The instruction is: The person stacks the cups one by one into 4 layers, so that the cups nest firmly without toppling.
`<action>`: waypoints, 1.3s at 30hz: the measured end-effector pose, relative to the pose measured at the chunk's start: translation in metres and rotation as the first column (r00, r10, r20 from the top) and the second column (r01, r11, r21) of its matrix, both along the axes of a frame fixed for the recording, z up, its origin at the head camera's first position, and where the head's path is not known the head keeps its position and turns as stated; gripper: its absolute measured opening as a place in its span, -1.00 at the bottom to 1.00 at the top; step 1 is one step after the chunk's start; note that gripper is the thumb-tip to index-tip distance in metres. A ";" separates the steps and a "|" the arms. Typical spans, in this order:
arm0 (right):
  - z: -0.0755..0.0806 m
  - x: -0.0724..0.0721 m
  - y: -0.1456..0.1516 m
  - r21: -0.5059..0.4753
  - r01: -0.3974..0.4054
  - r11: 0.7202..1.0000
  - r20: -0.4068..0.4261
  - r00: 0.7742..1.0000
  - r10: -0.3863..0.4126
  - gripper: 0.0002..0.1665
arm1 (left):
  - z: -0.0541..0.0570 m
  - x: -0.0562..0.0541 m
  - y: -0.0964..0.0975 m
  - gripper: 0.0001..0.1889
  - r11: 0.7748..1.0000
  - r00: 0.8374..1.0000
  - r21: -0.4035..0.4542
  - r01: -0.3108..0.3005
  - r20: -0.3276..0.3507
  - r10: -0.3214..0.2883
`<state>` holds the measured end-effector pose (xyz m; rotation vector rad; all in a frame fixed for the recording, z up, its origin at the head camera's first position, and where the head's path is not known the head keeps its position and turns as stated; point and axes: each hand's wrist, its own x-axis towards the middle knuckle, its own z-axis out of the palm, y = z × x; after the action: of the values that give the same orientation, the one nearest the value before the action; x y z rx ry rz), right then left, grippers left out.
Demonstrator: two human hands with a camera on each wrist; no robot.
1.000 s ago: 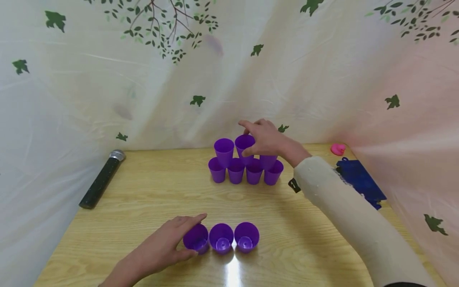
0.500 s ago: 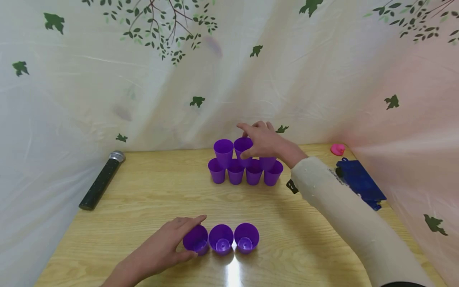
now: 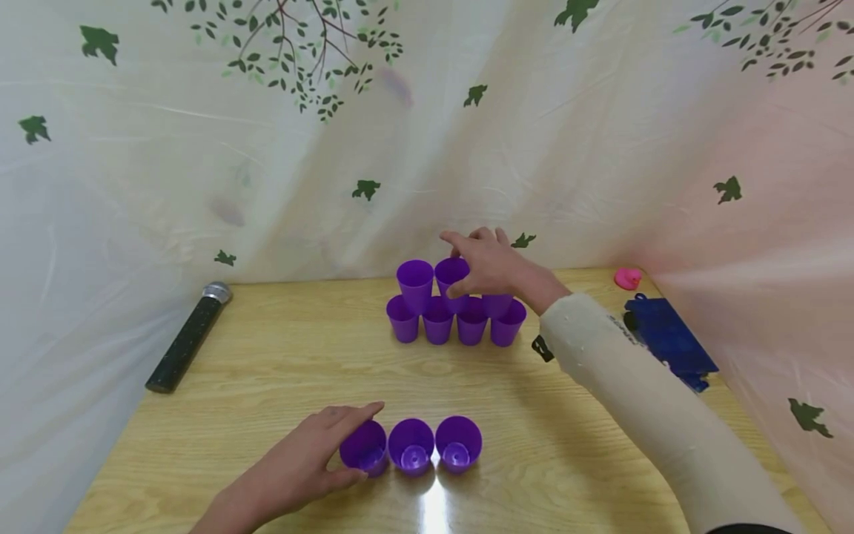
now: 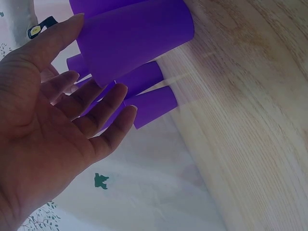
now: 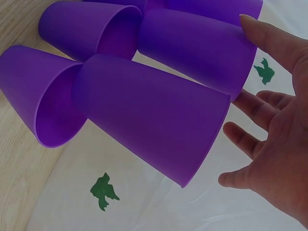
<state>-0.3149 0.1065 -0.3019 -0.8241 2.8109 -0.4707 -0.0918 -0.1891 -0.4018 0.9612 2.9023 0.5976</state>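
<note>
Beside the leftmost purple cup (image 3: 364, 448) of the near row, my left hand (image 3: 300, 456) spreads its thumb and straight index finger to either side of the rim. The left wrist view shows its thumb tip (image 4: 77, 21) right at the rim, with the other fingers loosely apart. My right hand (image 3: 490, 263) reaches to the far stack, its thumb at the front of the middle upper cup (image 3: 445, 276) and its index finger extended beyond the rim. In the right wrist view, its fingers spread around that cup's mouth. The hand partly hides the right upper cup (image 3: 497, 305).
Two more purple cups (image 3: 411, 446) complete the near row. Far back, three cups stand on a lower row of several cups (image 3: 437, 322). A microphone (image 3: 189, 337) lies left; a pink toy (image 3: 628, 279) and blue object (image 3: 670, 337) lie right. A patterned sheet (image 3: 300, 170) hangs behind.
The right hand shifts very slightly left and down in the head view, along with a small shift of the whole scene. Both hands otherwise keep their places, and the cups stand as before.
</note>
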 end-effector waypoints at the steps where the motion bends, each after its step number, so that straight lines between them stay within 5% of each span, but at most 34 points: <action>1: 0.000 0.000 0.000 0.001 0.000 1.000 0.002 1.000 0.000 0.21 | 0.000 0.000 0.000 -0.11 1.000 1.000 0.002 0.001 -0.005 -0.001; 34: -0.005 -0.004 0.002 0.064 0.016 0.998 0.001 1.000 -0.016 0.25 | 0.000 0.002 0.002 -0.14 1.000 0.999 -0.012 -0.012 0.042 0.012; 39: -0.003 -0.004 0.003 0.068 0.012 0.998 0.009 1.000 -0.013 0.25 | 0.000 0.001 0.002 -0.14 1.000 1.000 -0.002 0.002 0.004 -0.002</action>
<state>-0.3185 0.1090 -0.3053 -0.7887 2.8078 -0.3779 -0.0905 -0.1870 -0.4017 0.9612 2.8972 0.5955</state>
